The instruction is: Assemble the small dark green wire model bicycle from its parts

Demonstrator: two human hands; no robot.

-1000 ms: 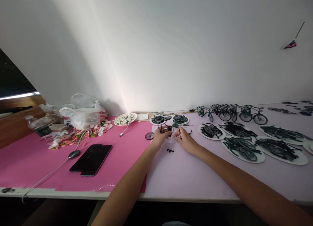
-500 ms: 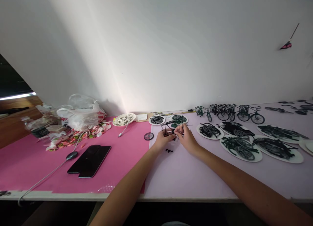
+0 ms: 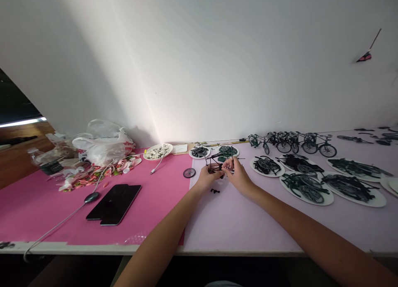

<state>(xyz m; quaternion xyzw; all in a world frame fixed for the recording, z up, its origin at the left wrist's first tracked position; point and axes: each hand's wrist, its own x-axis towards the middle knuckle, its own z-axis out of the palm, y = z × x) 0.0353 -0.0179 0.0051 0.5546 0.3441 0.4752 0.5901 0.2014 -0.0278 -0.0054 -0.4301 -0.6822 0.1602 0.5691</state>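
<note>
My left hand point(image 3: 207, 177) is closed on a small dark bicycle frame point(image 3: 214, 166), near the middle of the table. Close beside it on the right, my right hand point(image 3: 238, 175) has its thumb and fingers pinched together at the frame; whatever small piece they hold is too small to make out. A small black part point(image 3: 215, 191) lies on the pale sheet just below the hands. To the left, a loose wheel point(image 3: 189, 172) rests on the edge between the pink and pale sheets.
Plates of dark bicycle parts point(image 3: 306, 189) spread out at the right, with assembled toy bicycles point(image 3: 320, 145) behind them. A plate of white pieces point(image 3: 158, 151), two dark phones point(image 3: 115, 204), a cable and plastic bags point(image 3: 104, 146) are on the left.
</note>
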